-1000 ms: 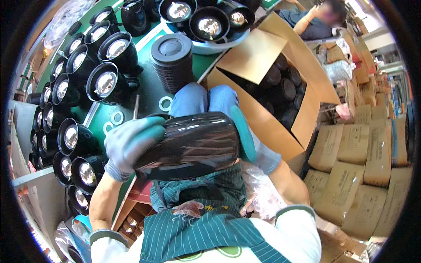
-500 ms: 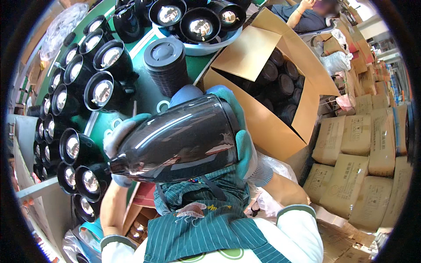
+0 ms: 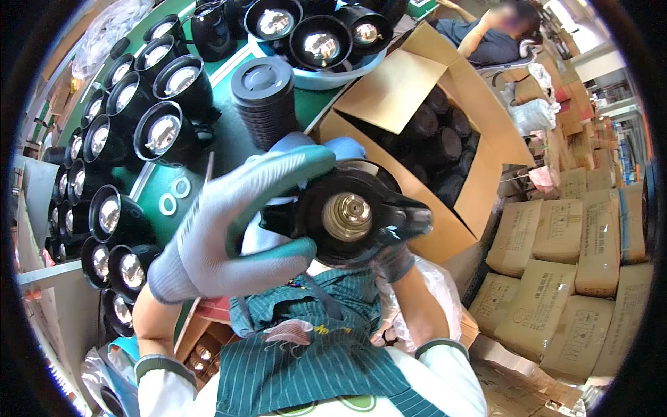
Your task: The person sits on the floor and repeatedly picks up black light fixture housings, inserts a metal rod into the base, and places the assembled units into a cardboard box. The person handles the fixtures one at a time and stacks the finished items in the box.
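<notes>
Head view: jug (image 3: 345, 214) now end-on

The jug (image 3: 347, 215) hides most of the right grip (image 3: 394, 264), itself blurred; whether the left grip (image 3: 208, 240) touches it cannot be told. A flap (image 3: 392, 87) hides some of the carton's (image 3: 417, 201) contents. The co-worker's head (image 3: 515, 19) is blurred.

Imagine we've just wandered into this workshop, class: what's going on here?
A person in gloves has a black jug, its shiny round opening facing the camera. The right hand holds it at its lower right; the left hand spreads fingers and thumb beside it. More black jugs stand on the green table, near an open cardboard box.
</notes>
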`<state>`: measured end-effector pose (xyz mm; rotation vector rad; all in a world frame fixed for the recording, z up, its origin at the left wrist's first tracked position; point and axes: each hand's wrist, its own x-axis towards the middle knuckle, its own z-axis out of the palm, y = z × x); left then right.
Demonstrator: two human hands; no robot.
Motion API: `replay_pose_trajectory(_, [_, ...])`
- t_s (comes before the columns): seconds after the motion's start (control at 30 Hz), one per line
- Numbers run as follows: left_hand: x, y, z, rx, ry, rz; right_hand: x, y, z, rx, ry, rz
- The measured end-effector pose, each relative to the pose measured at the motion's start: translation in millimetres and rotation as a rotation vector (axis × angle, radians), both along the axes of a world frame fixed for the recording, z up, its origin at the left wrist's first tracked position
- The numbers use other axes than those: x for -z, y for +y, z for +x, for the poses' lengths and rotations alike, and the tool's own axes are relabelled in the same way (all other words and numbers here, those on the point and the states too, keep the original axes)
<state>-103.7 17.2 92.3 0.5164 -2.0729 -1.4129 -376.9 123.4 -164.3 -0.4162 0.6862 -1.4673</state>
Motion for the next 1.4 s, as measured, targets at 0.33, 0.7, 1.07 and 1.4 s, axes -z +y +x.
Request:
replay_pose_trajectory(0.33, [15.4, 16.6, -7.1, -0.012, 0.028, -0.189, 27.2, 9.9, -1.4, 0.141, 0.071, -0.034])
replay_pose_trajectory(0.7, [113.6, 15.8, 19.1, -0.492, 0.374, 1.278, -159.1, -7.0, 1.4, 0.123, 1.233, -0.652])
replay_pose_trajectory(1.07, [63.8, 18.4, 16.6, -0.611, 0.175, 0.222, -106.7, 7.6, 28.0, 0.081, 0.201, -0.302])
replay_pose_trajectory(1.4, [171.3, 79.3, -12.0, -0.632, -0.143, 0.106, -189.9, -20.4, -4.0, 0.022, 1.122, -0.145])
